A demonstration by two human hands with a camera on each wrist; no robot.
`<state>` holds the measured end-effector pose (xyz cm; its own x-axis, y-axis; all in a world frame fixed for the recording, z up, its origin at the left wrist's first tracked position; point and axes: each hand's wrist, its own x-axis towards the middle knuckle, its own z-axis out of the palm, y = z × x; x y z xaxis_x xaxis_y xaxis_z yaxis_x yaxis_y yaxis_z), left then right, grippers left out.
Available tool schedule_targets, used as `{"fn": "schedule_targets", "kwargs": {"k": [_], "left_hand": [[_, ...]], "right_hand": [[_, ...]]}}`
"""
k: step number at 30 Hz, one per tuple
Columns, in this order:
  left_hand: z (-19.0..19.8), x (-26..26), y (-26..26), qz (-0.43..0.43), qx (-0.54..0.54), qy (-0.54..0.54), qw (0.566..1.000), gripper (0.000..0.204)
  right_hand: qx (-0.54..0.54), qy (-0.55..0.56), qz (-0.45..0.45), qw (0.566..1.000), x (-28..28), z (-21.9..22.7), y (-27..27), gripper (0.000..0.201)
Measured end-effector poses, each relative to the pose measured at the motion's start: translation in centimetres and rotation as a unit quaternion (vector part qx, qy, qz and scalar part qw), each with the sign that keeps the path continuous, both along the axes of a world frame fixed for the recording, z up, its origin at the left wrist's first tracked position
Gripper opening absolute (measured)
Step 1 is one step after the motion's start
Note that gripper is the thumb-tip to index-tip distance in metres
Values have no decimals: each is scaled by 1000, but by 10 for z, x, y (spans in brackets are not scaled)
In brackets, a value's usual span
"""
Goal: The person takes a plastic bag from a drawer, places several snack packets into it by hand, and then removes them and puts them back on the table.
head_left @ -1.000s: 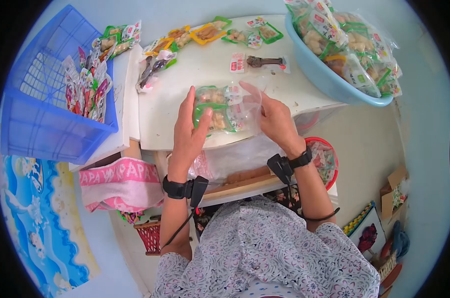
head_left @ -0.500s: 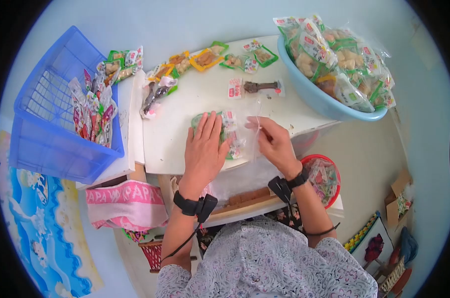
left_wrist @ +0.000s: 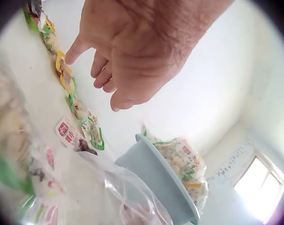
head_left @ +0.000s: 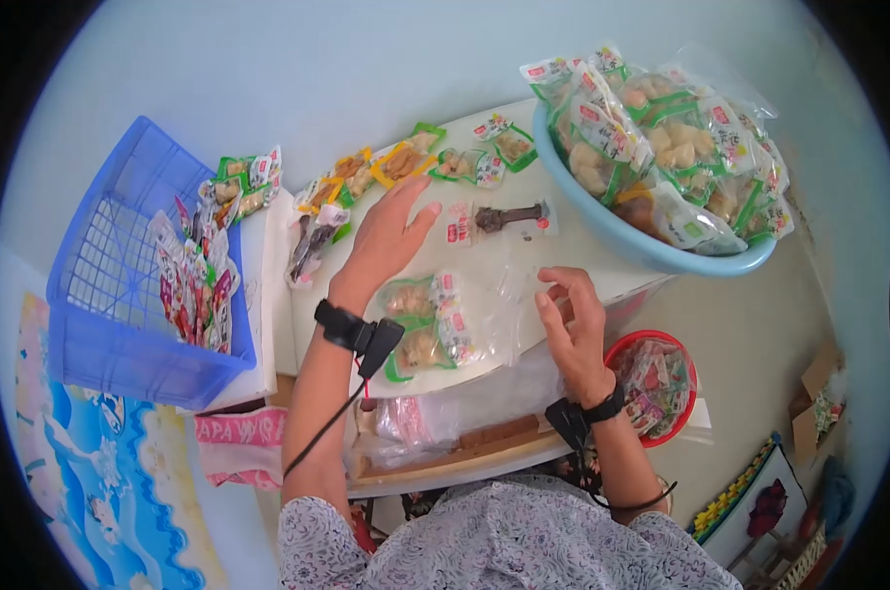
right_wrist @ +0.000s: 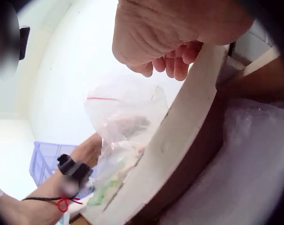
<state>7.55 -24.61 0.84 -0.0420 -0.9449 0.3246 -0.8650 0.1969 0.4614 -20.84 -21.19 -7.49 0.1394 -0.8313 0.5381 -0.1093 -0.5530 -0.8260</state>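
A clear bag point(head_left: 483, 329) with green-edged food packets point(head_left: 421, 320) inside lies flat near the table's front edge. Above and left of it, the left hand point(head_left: 386, 236) is raised over the table with fingers extended, holding nothing; the left wrist view shows this hand point(left_wrist: 132, 51) near the row of small packets. Just right of the bag's open end hovers the right hand point(head_left: 574, 329), fingers loosely bent and nothing in them. In the right wrist view the right hand point(right_wrist: 165, 37) is over the table edge, the clear bag point(right_wrist: 128, 117) beyond it. A dark drumstick packet point(head_left: 509, 217) lies behind the bag.
Filled packets heap a light blue basin point(head_left: 651, 251) at back right. A blue basket point(head_left: 150, 369) with packets stands left. Small packets point(head_left: 401, 163) line the table's back. Below are an open drawer point(head_left: 464, 452) with plastic bags and a red basket point(head_left: 693, 393).
The left hand has lifted off the packets and moved up toward the back. The right hand has let go of the bag's open end. The view has shifted.
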Motion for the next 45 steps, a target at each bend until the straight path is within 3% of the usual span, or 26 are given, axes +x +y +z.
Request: {"fn": "schedule_targets", "kwargs": {"k": [6,15,20,23,29,31,34,37,40,43,45], "left_hand": [[-9,0,-93,1,56,-57,997,50],[-38,7,-170,3,173,-200,964,67],[-10,-6,-148,33,221,-283,933,76],[-13,0,-131,45,189,-236,952,61],[-8,4,-76,21,0,-64,998,54],[17,-6,-50,-7,-4,-34,999,57],[55,-30,0,-76,9,74,994,63],[73,-60,49,-141,0,139,980,65],[71,-87,91,-160,29,174,971,71],[60,-101,111,-158,72,208,963,79],[51,-108,121,-115,-20,204,972,78]], "right_hand": [[68,-6,66,996,-12,0,-7,33],[102,-9,85,991,-14,3,-11,37],[84,-1,74,994,-14,6,-11,37],[82,3,73,994,-13,4,-10,36],[84,0,77,993,-14,-4,-12,30],[124,-35,88,988,-15,-8,-11,28],[280,-154,110,941,-19,7,-10,30],[207,-193,135,950,-26,27,-4,36],[179,-219,216,935,-25,46,17,43],[216,-156,189,945,-24,58,34,34],[235,-141,149,950,-27,60,40,27]]}}
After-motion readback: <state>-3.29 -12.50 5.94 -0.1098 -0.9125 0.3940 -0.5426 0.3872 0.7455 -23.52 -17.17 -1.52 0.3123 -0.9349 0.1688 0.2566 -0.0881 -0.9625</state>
